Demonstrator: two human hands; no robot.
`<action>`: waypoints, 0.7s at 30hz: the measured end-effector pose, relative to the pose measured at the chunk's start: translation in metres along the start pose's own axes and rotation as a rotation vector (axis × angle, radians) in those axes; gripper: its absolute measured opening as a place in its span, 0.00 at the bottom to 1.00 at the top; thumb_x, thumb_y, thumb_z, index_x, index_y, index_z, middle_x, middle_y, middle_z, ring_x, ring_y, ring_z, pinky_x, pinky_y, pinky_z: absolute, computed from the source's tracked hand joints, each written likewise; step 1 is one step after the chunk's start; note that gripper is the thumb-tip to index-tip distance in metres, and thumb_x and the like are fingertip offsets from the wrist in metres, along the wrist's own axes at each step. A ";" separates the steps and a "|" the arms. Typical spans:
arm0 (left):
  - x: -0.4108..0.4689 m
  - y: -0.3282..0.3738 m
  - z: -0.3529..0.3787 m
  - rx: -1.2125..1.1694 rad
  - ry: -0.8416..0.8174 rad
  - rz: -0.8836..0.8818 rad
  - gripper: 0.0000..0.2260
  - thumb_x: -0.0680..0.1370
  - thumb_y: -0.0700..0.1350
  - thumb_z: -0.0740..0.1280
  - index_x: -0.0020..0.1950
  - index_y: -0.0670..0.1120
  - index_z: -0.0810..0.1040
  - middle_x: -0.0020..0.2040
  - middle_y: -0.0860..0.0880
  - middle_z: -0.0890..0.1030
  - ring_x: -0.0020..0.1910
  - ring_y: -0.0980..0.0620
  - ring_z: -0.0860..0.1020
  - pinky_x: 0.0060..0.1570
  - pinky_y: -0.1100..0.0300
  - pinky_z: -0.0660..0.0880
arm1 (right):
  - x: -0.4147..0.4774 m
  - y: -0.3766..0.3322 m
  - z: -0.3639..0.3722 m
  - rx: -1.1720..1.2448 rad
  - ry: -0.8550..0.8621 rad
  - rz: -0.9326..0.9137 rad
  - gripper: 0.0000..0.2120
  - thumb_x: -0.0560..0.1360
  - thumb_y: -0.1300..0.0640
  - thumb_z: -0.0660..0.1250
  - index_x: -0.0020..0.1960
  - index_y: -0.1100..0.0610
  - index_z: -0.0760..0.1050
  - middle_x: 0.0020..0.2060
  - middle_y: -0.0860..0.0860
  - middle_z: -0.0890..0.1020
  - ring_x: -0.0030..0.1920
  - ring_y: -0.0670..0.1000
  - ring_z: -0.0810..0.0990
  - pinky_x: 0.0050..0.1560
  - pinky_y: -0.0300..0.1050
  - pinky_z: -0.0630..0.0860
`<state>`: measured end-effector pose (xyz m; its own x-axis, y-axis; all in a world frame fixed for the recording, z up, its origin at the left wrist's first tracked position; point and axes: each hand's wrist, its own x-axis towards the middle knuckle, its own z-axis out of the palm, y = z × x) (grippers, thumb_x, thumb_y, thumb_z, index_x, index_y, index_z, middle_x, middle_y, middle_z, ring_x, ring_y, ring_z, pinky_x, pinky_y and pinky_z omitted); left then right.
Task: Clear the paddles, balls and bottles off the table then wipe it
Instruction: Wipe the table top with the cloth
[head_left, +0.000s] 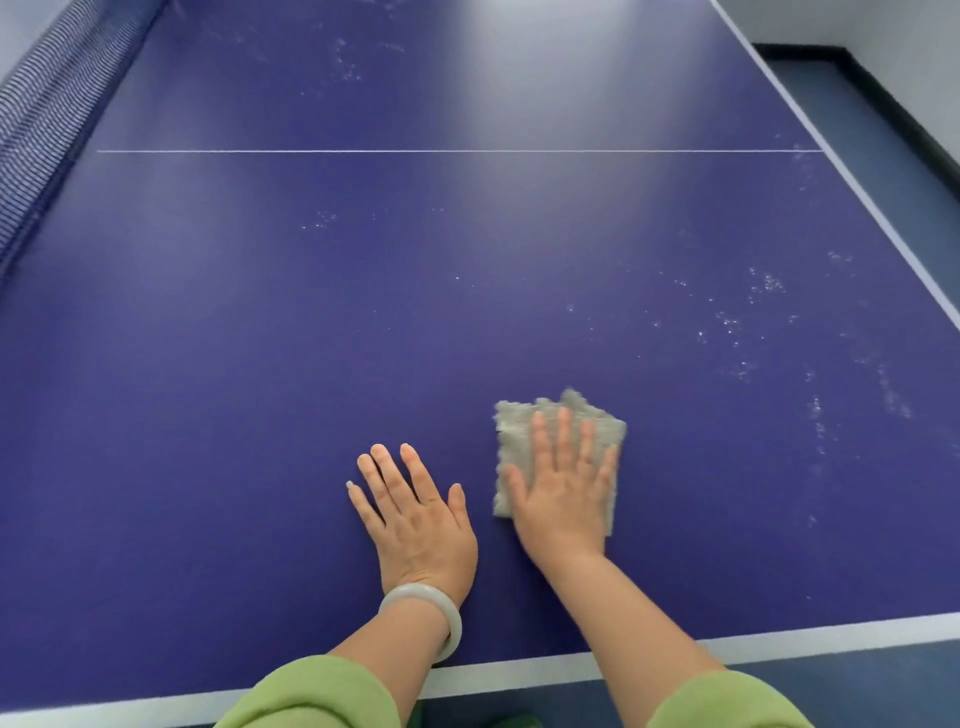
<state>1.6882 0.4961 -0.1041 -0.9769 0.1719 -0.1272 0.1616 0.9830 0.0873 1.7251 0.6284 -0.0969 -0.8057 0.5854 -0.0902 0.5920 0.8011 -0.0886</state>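
Observation:
A blue table-tennis table (363, 312) fills the view, with no paddles, balls or bottles on the part I see. A folded grey cloth (519, 436) lies flat on it near the front edge. My right hand (563, 486) presses down on the cloth with straight, spread fingers. My left hand (415, 506) rests flat on the bare table surface just left of the cloth, fingers straight, with a pale bangle at the wrist.
The net (47, 119) runs along the far left. White specks and smears (763, 312) dot the table's right side and far middle. A white centre line (457, 151) crosses the table. Blue floor (857, 104) and a wall lie beyond the right edge.

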 end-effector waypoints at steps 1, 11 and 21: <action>0.000 0.000 0.000 -0.003 -0.005 0.003 0.33 0.79 0.57 0.42 0.78 0.38 0.56 0.78 0.34 0.55 0.78 0.34 0.50 0.75 0.36 0.48 | -0.005 -0.011 0.003 -0.009 -0.010 -0.097 0.33 0.78 0.37 0.47 0.79 0.52 0.54 0.78 0.55 0.55 0.78 0.61 0.52 0.75 0.64 0.44; -0.001 -0.003 -0.006 -0.075 -0.043 0.004 0.32 0.81 0.56 0.49 0.79 0.39 0.48 0.79 0.34 0.48 0.78 0.34 0.43 0.74 0.36 0.43 | -0.017 0.078 -0.012 0.000 -0.119 0.466 0.31 0.81 0.38 0.40 0.79 0.49 0.36 0.79 0.51 0.40 0.78 0.56 0.39 0.76 0.62 0.42; -0.001 -0.008 -0.008 -0.134 -0.090 0.032 0.32 0.81 0.55 0.51 0.79 0.39 0.48 0.79 0.34 0.47 0.78 0.34 0.42 0.75 0.36 0.42 | -0.123 0.067 0.001 -0.094 -0.043 -0.105 0.29 0.82 0.40 0.40 0.79 0.51 0.57 0.79 0.50 0.55 0.78 0.55 0.54 0.74 0.60 0.55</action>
<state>1.6868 0.4877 -0.0962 -0.9542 0.2137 -0.2095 0.1662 0.9605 0.2232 1.8640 0.6095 -0.0923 -0.8606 0.4931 -0.1276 0.4979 0.8672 -0.0070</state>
